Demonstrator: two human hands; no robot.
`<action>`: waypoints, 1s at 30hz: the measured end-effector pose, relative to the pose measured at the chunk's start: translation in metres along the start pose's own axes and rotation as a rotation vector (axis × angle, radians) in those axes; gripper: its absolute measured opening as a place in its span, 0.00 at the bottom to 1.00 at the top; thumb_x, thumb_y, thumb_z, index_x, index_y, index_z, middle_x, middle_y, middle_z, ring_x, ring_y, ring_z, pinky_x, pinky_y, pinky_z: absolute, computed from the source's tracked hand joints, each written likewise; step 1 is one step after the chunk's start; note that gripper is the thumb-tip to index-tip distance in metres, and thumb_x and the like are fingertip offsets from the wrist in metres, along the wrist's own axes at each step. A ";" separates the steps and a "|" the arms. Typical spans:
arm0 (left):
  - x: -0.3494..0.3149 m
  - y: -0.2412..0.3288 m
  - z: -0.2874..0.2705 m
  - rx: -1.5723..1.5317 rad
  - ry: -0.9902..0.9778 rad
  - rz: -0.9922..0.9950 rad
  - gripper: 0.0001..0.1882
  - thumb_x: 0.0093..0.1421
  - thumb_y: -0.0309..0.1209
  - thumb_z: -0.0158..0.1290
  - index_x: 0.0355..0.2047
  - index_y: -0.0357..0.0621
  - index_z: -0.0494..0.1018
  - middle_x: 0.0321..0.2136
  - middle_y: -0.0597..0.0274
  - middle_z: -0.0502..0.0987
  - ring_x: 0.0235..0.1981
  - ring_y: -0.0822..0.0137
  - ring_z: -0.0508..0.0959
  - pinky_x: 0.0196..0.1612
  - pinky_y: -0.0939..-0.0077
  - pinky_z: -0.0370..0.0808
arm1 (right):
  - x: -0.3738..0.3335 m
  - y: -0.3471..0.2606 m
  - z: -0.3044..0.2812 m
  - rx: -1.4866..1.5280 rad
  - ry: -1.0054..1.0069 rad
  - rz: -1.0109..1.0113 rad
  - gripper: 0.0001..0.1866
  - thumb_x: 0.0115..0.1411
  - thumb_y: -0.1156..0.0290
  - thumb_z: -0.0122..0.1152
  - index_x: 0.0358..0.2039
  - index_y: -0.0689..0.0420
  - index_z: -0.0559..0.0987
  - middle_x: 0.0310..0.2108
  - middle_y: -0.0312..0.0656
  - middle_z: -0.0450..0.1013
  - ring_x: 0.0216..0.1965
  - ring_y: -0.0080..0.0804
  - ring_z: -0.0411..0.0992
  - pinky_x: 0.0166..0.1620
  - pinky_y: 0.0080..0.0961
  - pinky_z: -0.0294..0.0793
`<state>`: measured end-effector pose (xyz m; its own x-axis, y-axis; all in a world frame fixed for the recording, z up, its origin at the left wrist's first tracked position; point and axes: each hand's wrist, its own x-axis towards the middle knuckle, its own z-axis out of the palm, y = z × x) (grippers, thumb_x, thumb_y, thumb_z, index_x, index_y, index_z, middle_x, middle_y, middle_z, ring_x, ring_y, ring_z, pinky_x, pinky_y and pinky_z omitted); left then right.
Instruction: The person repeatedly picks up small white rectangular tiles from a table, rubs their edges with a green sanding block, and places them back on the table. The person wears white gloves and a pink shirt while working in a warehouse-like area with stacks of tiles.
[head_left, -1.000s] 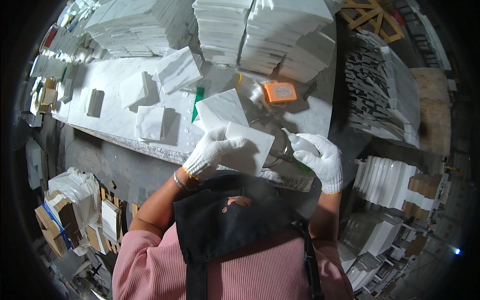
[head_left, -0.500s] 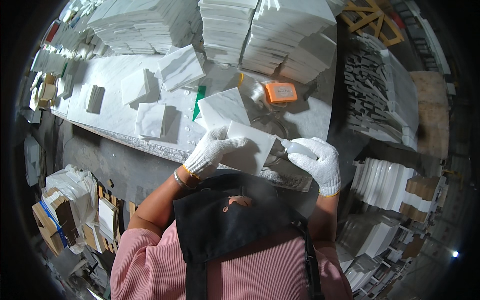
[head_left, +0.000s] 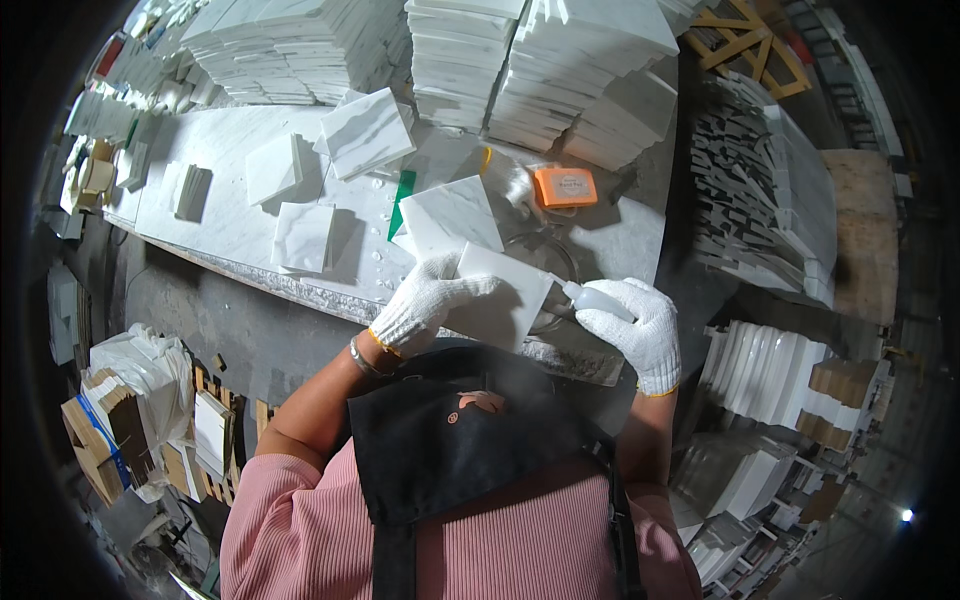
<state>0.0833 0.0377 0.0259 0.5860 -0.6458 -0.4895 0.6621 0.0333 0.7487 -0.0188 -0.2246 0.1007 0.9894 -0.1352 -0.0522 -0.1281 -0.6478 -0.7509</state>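
Note:
My left hand [head_left: 425,302], in a white knit glove, is closed on the left edge of a white marble tile [head_left: 505,298], thumb across its face. The tile is tilted above the near edge of the stone-topped table. In my gloved right hand [head_left: 640,325] is a small translucent squeeze bottle [head_left: 598,301], its narrow tip at the tile's upper right corner; whether it touches cannot be made out. Just behind the held tile lies another marble tile [head_left: 452,217], with a green strip [head_left: 402,205] beside it. A clear round dish [head_left: 545,262] sits partly hidden behind the held tile.
An orange box-shaped pad [head_left: 565,187] lies beyond my right hand. Several loose tiles [head_left: 365,133] are spread over the table's left part. Tall tile stacks [head_left: 560,80] line its far side. Wrapped stacks [head_left: 765,370] stand at the right, cartons [head_left: 110,430] at the lower left.
The view has shifted very slightly. Both hands keep their hold, and the bottle's tip stays by the tile's corner with hardly any movement.

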 end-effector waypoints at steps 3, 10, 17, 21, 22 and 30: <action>-0.001 0.003 0.000 0.045 -0.003 0.007 0.15 0.64 0.32 0.60 0.47 0.35 0.76 0.40 0.58 0.83 0.42 0.68 0.81 0.49 0.72 0.76 | 0.000 -0.001 -0.001 0.005 -0.008 0.017 0.15 0.49 0.70 0.75 0.38 0.59 0.86 0.31 0.44 0.80 0.32 0.34 0.79 0.37 0.28 0.76; 0.000 0.000 0.001 -0.060 -0.016 -0.003 0.14 0.64 0.31 0.60 0.47 0.36 0.76 0.40 0.58 0.83 0.42 0.68 0.81 0.49 0.72 0.76 | 0.000 0.003 -0.001 -0.005 -0.016 -0.002 0.16 0.49 0.71 0.75 0.39 0.60 0.86 0.31 0.43 0.80 0.32 0.31 0.79 0.37 0.26 0.75; 0.001 -0.001 0.000 -0.021 -0.007 0.003 0.15 0.64 0.31 0.60 0.47 0.35 0.76 0.40 0.58 0.83 0.42 0.67 0.81 0.49 0.71 0.76 | 0.000 0.000 -0.002 0.103 -0.051 0.133 0.16 0.49 0.73 0.74 0.40 0.60 0.86 0.34 0.42 0.81 0.36 0.28 0.79 0.40 0.24 0.75; -0.001 0.004 0.001 -0.026 -0.026 0.001 0.15 0.64 0.31 0.59 0.48 0.35 0.76 0.41 0.58 0.83 0.42 0.68 0.81 0.49 0.71 0.76 | -0.005 0.012 -0.007 0.257 -0.076 0.204 0.18 0.50 0.75 0.74 0.43 0.63 0.85 0.37 0.40 0.81 0.39 0.26 0.78 0.44 0.23 0.75; -0.002 0.005 0.001 -0.024 -0.031 0.003 0.15 0.64 0.31 0.59 0.48 0.35 0.76 0.41 0.58 0.83 0.42 0.68 0.81 0.49 0.71 0.76 | -0.006 0.018 -0.008 0.302 -0.085 0.213 0.18 0.51 0.75 0.74 0.44 0.63 0.84 0.38 0.39 0.81 0.40 0.25 0.78 0.45 0.23 0.76; -0.001 0.003 0.003 0.081 0.004 0.074 0.16 0.63 0.32 0.60 0.48 0.36 0.76 0.39 0.63 0.81 0.39 0.74 0.78 0.45 0.77 0.75 | -0.003 0.113 0.008 0.425 0.240 0.290 0.22 0.54 0.69 0.76 0.48 0.61 0.81 0.40 0.39 0.81 0.39 0.23 0.76 0.47 0.22 0.75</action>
<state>0.0834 0.0361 0.0303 0.6336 -0.6412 -0.4329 0.5769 0.0188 0.8166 -0.0359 -0.2910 0.0108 0.8682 -0.4614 -0.1825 -0.3051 -0.2064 -0.9297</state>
